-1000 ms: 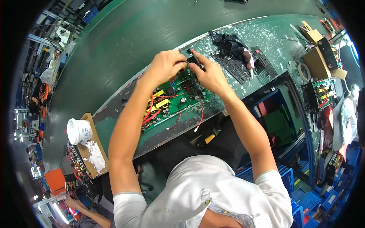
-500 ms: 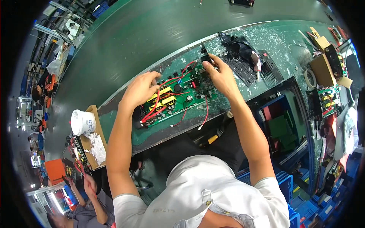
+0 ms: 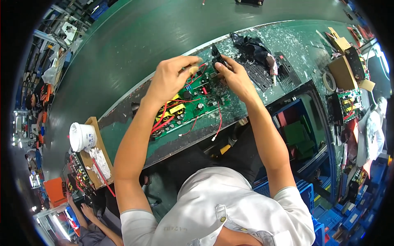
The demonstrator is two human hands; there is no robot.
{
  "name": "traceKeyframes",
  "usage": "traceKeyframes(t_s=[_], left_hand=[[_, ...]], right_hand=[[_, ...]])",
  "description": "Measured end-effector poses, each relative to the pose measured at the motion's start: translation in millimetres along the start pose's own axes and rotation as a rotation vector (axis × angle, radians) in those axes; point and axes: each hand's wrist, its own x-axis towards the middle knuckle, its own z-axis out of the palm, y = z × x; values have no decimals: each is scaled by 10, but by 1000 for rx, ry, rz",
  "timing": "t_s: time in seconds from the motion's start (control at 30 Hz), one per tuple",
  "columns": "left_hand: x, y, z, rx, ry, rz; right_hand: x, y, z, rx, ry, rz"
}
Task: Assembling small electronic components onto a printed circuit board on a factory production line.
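A green circuit board [image 3: 194,112] with yellow-wrapped transformers, a red part and several red wires lies on the workbench in front of me. My left hand [image 3: 170,80] is over its far edge, fingers bent together beside a red wire [image 3: 201,73]; the fingertips are slightly blurred, and what they pinch is hidden. At the board's right end, my right hand [image 3: 237,80] grips a black end plate [image 3: 216,53] between thumb and fingers, holding it upright. Two thin red leads [image 3: 220,121] with white plugs hang toward the near edge of the bench.
Right of my hand lie a black crumpled bag [image 3: 250,45] and dark slotted panels [image 3: 287,69]. A white tub [image 3: 82,137] stands by a cardboard tray [image 3: 104,141] at left. A tape roll [image 3: 328,82] and another board [image 3: 351,104] are far right. A co-worker's arms [image 3: 96,219] show lower left.
My left hand has moved right and away along the board, from the yellow transformers to the red wire near the far edge. My right hand stays on the end plate.
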Motion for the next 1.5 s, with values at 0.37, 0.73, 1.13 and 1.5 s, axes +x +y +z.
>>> traceKeyframes(t_s=[0.37,0.73,1.13,1.5], left_hand=[[-18,-136,415,158,-66,-16],[25,-70,463,95,-120,-100],[25,-4,477,199,-88,-64],[173,-83,136,-54,-93,-215]], right_hand=[[86,41,12,-142,23,-48],[-7,-64,26,-151,71,-57],[-33,-48,54,-168,49,-156],[124,-410,-12,-484,13,-191]])
